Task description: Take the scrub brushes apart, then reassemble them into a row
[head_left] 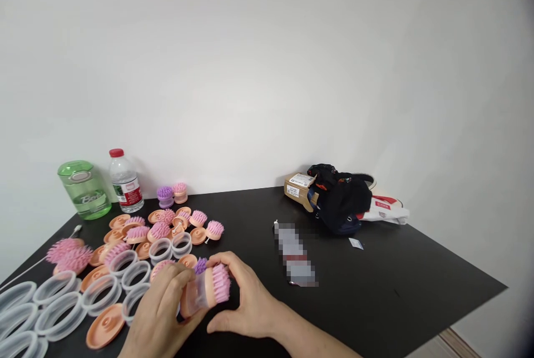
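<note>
My left hand (164, 305) is closed round the peach base of a round scrub brush (199, 291). The brush lies on its side, with a clear ring round its middle and pink bristles facing right. My right hand (254, 297) curves about the bristle end with thumb and fingers spread; its upper fingers are close to the brush, and I cannot tell if they touch. Purple bristles (201, 265) show just behind the brush. Left of my hands lie clear plastic rings (62, 313), a peach disc (105, 325) and several pink brush heads (159, 231).
A green bottle (85, 191) and a red-capped water bottle (125, 182) stand by the wall, near two upright brushes (166, 196). On the right are a blurred-out flat item (295, 255), a cardboard box (299, 188), a dark bag (344, 202) and a white bag (386, 212).
</note>
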